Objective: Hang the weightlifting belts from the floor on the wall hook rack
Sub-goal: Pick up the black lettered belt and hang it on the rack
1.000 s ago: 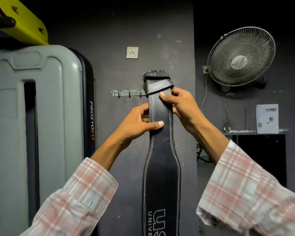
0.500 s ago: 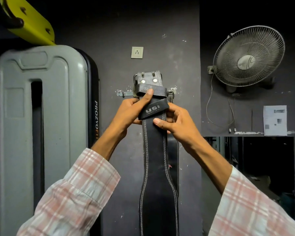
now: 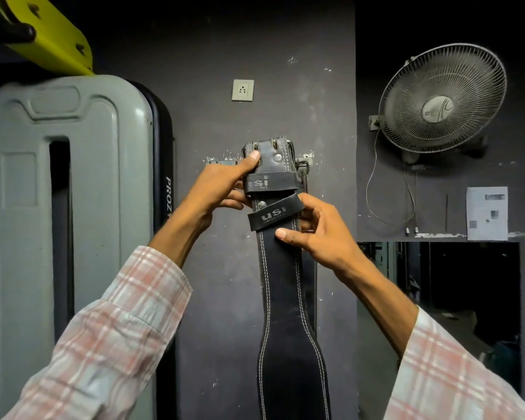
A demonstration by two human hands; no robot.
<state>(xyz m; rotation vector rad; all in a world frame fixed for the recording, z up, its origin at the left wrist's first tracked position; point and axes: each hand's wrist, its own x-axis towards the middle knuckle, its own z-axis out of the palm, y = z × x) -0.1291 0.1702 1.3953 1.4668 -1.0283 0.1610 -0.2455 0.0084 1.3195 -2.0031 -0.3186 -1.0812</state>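
A black leather weightlifting belt (image 3: 285,298) with white stitching hangs straight down the dark wall, its buckle end level with the metal hook rack (image 3: 222,162). The rack is mostly hidden behind the belt and my hand; only its two ends show. My left hand (image 3: 222,189) grips the buckle end, thumb pressed on the leather beside a rivet. My right hand (image 3: 319,237) holds the belt just below the loose keeper loop marked USI, thumb across the front. Whether the buckle sits on a hook is hidden. A second dark strap edge shows behind the belt.
A tall grey plastic machine cover (image 3: 67,237) stands at the left with a yellow bracket (image 3: 52,37) above it. A wall socket (image 3: 242,90) sits above the rack. A wall fan (image 3: 440,98) with a dangling cord is at the right, over a dark opening (image 3: 467,298).
Both hands raised the buckle end up to the rack's height. My left thumb climbed from the keeper loop onto the buckle flap, and my right hand stayed below the loose loop.
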